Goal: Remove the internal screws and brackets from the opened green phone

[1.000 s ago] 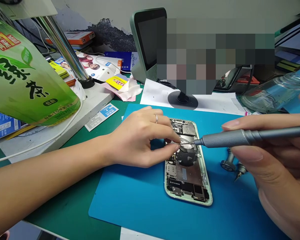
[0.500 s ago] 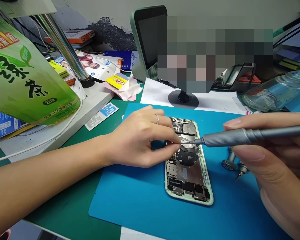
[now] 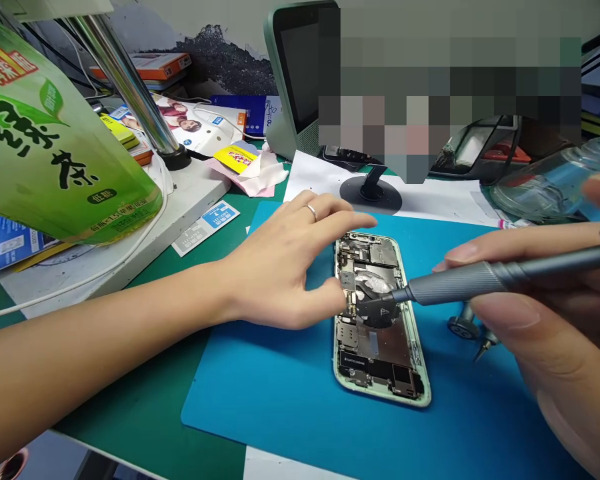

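Here, low at the right of the frame, the right hand [image 3: 545, 320] pinches a grey screwdriver [image 3: 480, 280], its tip on the opened phone [image 3: 377, 320] at centre on the blue mat [image 3: 280, 393]. The left hand [image 3: 290, 267], fingers spread, steadies the phone's left edge. Farther back, upper left, leans a green tea bottle [image 3: 55, 147].

One opened pale-green phone [image 3: 380, 320], one grey metal screwdriver [image 3: 480, 280], two loose grey screwdriver bits [image 3: 473, 333], one blue rubber mat [image 3: 290, 393], one green tea bottle [image 3: 55, 147], one clear glass jar [image 3: 550, 183], two hands [image 3: 285, 267].
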Action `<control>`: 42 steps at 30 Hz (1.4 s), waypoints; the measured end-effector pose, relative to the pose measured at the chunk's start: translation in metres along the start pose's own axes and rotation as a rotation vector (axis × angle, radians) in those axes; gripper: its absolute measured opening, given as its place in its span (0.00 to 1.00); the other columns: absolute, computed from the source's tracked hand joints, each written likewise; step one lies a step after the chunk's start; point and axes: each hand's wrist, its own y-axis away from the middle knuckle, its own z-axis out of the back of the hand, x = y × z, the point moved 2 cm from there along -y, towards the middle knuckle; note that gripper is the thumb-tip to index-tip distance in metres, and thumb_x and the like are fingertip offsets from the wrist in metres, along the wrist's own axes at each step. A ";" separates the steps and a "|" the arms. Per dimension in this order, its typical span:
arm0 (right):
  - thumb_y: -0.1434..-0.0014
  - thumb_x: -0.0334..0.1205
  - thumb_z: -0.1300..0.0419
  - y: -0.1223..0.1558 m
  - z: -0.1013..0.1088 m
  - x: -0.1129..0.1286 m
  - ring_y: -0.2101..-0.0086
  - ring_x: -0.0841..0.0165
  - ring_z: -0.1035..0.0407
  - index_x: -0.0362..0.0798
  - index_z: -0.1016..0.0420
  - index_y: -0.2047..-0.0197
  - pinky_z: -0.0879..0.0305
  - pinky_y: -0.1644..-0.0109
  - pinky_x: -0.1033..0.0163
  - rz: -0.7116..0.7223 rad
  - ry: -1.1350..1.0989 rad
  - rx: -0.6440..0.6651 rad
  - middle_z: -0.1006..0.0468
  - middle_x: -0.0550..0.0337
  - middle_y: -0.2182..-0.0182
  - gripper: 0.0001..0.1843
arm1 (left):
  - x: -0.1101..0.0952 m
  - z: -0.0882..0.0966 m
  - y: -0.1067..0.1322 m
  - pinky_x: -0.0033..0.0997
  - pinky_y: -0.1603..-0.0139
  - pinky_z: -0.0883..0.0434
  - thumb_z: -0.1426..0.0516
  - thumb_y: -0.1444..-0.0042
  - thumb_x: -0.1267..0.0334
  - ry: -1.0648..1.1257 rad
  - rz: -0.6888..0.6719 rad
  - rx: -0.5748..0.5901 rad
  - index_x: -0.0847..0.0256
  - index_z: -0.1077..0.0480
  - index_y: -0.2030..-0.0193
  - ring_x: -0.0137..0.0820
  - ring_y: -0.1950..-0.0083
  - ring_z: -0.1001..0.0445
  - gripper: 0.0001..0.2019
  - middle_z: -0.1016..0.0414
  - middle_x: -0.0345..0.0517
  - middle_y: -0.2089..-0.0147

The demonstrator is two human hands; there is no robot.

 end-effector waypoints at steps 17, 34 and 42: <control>0.36 0.41 0.33 0.002 -0.020 0.003 0.62 0.71 0.20 0.66 0.32 0.30 0.17 0.52 0.71 0.154 0.034 0.271 0.20 0.61 0.51 0.32 | 0.008 -0.005 0.004 0.72 0.21 0.51 0.44 0.39 0.47 -0.021 0.067 0.269 0.65 0.55 0.20 0.60 0.17 0.58 0.46 0.61 0.64 0.17; 0.37 0.47 0.32 0.005 -0.019 -0.002 0.60 0.68 0.19 0.64 0.32 0.30 0.17 0.54 0.69 0.093 0.083 0.270 0.20 0.58 0.50 0.33 | 0.012 -0.006 0.005 0.67 0.20 0.52 0.42 0.40 0.46 0.003 0.045 0.222 0.60 0.54 0.20 0.57 0.17 0.57 0.46 0.61 0.62 0.16; 0.36 0.46 0.32 0.004 -0.018 -0.008 0.60 0.69 0.19 0.63 0.33 0.29 0.17 0.53 0.71 0.085 0.093 0.288 0.20 0.59 0.50 0.34 | 0.012 -0.006 0.004 0.62 0.19 0.52 0.43 0.39 0.46 -0.013 0.013 0.215 0.63 0.52 0.21 0.55 0.17 0.56 0.45 0.55 0.64 0.18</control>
